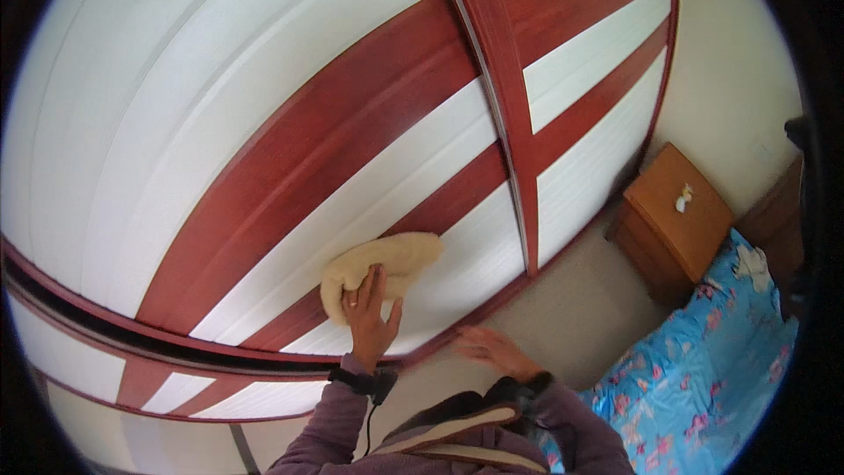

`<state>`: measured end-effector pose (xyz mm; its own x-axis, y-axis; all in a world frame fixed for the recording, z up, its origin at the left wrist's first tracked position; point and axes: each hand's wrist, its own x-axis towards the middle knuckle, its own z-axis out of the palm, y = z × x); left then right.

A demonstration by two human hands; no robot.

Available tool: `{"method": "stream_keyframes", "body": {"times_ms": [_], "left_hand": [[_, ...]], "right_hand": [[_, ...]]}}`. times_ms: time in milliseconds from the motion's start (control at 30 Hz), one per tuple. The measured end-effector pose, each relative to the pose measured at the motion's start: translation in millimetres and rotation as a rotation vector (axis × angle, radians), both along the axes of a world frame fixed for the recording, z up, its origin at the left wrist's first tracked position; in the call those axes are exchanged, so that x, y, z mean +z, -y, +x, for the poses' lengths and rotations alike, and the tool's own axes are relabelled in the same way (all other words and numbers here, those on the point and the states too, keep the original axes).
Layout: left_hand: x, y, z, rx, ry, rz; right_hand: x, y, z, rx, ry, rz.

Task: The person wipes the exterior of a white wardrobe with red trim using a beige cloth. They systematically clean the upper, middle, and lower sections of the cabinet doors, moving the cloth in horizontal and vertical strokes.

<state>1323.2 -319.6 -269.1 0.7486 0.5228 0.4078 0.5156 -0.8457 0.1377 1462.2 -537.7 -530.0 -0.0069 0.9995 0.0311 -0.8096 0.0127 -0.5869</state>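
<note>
A fluffy cream cloth (400, 255) lies flat against a white and dark red striped wardrobe door (352, 88). My left hand (371, 312) presses the cloth to the low part of the door, its fingers over the fabric and partly sunk into it. To the right and nearer to me, my right hand (497, 352) hangs in the air beside the door's bottom edge. Its fingers are stretched out, a little blurred, and it holds nothing.
A second striped door panel (598, 114) stands beyond the upright frame. At the far right is a brown bedside cabinet (677, 202) with a small pale object (684, 198) on top. A bed with a blue floral sheet (694, 378) fills the lower right.
</note>
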Motion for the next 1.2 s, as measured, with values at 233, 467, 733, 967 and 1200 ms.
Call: {"method": "stream_keyframes", "body": {"times_ms": [233,467,733,967,1200], "left_hand": [[45,-4,-3,-0.2,0.064,-0.599],[83,-26,-130,0.159,0.519,-0.155],[103,-64,-224,0.366,0.48,0.222],[104,-62,-241,0.241,0.452,0.037],[119,-58,-255,0.038,0.497,-0.146]], "right_hand": [[290,-151,-34,-0.405,-0.281,-0.315],[263,-217,-57,-1.065,0.26,-0.417],[297,-218,117,-1.488,0.885,-0.408],[315,-228,13,-1.627,1.286,-0.266],[305,-246,-197,-1.516,1.634,0.114]]}}
